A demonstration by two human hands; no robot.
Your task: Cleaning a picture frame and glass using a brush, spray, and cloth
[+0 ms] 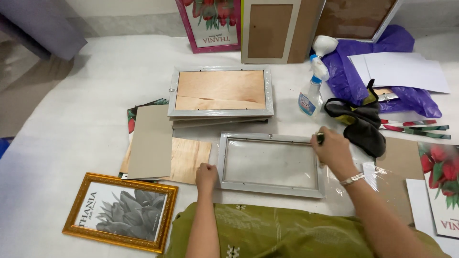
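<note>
Empty grey frame (270,165), lying face down at the table's centre: the left hand (206,176) is bracing its 9 o'clock edge, fingers curled and holding nothing, while the right hand (333,150) is pinching a small dark tool (319,138) at its 2 o'clock corner. Backing removed and insert out; wooden board (189,160) and grey card (151,142) are waiting at 9 o'clock, wrapped frames (220,93) stacked at 12.

Small dark object (320,138) mostly hidden inside right hand's (334,150) fingers (321,143).

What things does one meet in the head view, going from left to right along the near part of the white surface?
Gold picture frame → left hand → empty grey frame → right hand → flower print.
</note>
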